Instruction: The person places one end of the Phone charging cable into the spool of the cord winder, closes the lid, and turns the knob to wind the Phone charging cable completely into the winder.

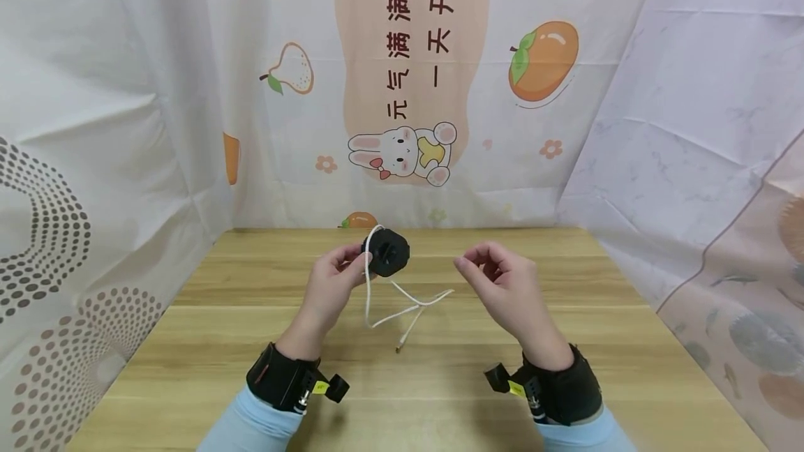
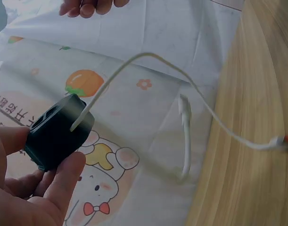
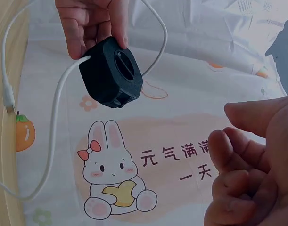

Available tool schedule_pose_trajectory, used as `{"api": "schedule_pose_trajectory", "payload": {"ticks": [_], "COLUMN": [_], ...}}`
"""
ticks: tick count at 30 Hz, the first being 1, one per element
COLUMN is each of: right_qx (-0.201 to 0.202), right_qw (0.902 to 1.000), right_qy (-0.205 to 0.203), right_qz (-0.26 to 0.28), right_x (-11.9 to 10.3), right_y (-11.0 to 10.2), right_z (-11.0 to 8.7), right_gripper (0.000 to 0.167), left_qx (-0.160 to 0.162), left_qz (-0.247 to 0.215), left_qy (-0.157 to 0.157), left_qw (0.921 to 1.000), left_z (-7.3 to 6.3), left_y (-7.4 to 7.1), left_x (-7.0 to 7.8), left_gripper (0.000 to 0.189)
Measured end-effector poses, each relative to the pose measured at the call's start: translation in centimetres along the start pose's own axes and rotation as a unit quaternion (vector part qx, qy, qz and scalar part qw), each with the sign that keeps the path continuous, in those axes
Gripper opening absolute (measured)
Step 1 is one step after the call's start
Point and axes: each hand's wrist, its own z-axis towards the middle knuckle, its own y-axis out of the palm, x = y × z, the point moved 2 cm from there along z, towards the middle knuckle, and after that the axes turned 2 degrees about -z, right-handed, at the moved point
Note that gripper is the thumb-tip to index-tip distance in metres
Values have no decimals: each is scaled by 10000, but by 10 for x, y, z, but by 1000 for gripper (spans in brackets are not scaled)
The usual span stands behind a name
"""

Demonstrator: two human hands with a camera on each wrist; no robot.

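Note:
My left hand (image 1: 328, 284) holds a black, many-sided cable winder (image 1: 392, 257) above the table, thumb on one side and fingers on the other. A round recess with a bar across it shows on the face of the winder (image 3: 111, 77) in the right wrist view. White charging cable (image 1: 367, 302) comes out of its sides and hangs in loose loops, a plug end (image 1: 398, 349) dangling below. To the right, my right hand (image 1: 507, 288) is raised apart from the winder and cable, its fingers loosely curled with nothing in them.
The wooden table (image 1: 251, 340) spreads under both hands. Behind it hangs a white cloth (image 1: 295, 131) printed with a rabbit, fruit and writing; more cloth hangs at both sides. Each wrist wears a black band with a small camera (image 1: 338, 388).

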Motion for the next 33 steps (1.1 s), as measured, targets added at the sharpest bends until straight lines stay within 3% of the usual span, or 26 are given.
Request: {"api": "schedule_pose_trajectory", "payload": {"ticks": [8, 15, 27, 33], "right_qx": [-201, -483, -809, -854], "right_qw": [9931, 9869, 9733, 9686], "right_qy": [-585, -827, -1253, -1517], "right_qz": [-998, -1298, -1744, -1776], "right_x": [8, 15, 21, 23], "right_y": [4, 15, 41, 51], "right_z": [3, 4, -3, -8], "right_gripper": [8, 9, 15, 17], "left_qx": [-278, -478, -812, -1036], "left_qz": [-80, 101, 251, 447], "left_qy": [-402, -608, -454, -522], "left_qw": [9988, 9970, 9953, 9922], "left_z": [2, 1, -4, -7], "left_y": [6, 10, 21, 25], "left_x": [-10, -16, -18, -20], "left_gripper": [29, 29, 26, 28]}}
